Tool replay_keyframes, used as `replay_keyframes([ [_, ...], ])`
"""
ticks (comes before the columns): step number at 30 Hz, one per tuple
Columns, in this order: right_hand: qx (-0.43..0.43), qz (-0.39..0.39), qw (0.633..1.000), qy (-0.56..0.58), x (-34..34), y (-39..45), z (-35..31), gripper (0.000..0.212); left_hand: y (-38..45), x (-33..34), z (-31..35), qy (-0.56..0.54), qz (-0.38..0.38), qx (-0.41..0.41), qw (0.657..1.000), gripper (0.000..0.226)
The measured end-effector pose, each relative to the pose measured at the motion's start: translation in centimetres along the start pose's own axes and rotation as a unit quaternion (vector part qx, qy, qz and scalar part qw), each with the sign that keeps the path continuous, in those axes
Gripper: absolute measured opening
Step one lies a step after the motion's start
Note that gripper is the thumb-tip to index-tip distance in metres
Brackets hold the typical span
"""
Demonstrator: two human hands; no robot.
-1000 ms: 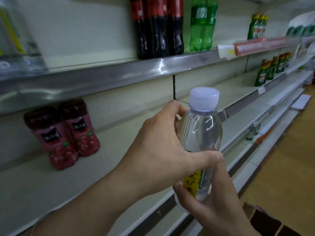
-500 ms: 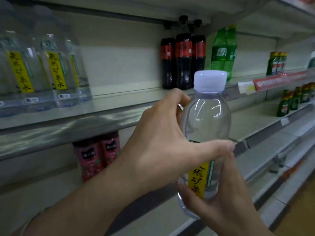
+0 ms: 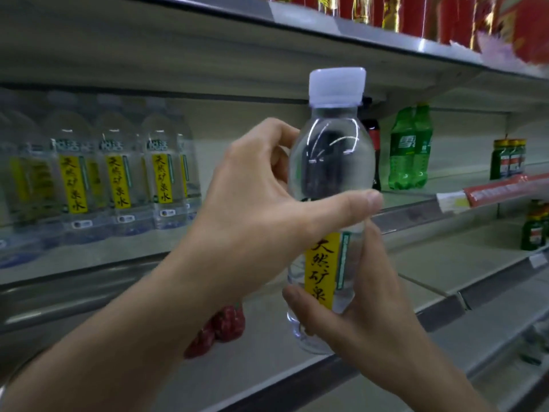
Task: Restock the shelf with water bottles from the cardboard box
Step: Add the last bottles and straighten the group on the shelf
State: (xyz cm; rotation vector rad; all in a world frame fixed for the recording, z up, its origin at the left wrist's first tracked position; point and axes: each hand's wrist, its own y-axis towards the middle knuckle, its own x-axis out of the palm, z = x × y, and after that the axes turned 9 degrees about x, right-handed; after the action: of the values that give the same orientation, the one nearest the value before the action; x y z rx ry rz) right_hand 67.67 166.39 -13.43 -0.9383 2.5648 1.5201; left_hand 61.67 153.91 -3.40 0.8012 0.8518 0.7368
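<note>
A clear water bottle (image 3: pixel 331 162) with a white cap and a yellow label stands upright in mid-air in front of the shelving. My left hand (image 3: pixel 255 209) grips its middle, thumb across the front. My right hand (image 3: pixel 365 316) holds its base from below, fingers curled round it. On the middle shelf (image 3: pixel 124 251) at the left stands a row of the same water bottles (image 3: pixel 118 176). The cardboard box is out of view.
Dark cola bottles (image 3: pixel 375 156) and green soda bottles (image 3: pixel 408 150) stand to the right on the same shelf, small green bottles (image 3: pixel 508 157) further right. Red juice bottles (image 3: pixel 219 328) sit on the lower shelf behind my left arm. Red packages (image 3: pixel 445 16) line the top shelf.
Both hands have lifted the bottle upward. My view has tilted up, so the row of water bottles on the middle shelf now sits at the height of the held bottle.
</note>
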Motion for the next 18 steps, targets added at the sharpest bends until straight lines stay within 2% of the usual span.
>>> replay_keyframes([
  [8,-0.053,-0.004,0.998,-0.020,0.4,4.1,-2.1,0.076,2.3,-2.8,1.4,0.022,0.027,0.036,0.999,0.048],
  [13,-0.069,0.007,0.998,-0.013,0.7,6.9,-3.3,0.073,3.8,-4.3,2.2,0.054,0.038,0.068,0.996,0.049],
  [18,-0.068,0.004,0.998,-0.014,1.8,9.0,-3.6,0.068,4.9,-5.4,1.7,0.075,0.042,0.065,0.994,0.049],
])
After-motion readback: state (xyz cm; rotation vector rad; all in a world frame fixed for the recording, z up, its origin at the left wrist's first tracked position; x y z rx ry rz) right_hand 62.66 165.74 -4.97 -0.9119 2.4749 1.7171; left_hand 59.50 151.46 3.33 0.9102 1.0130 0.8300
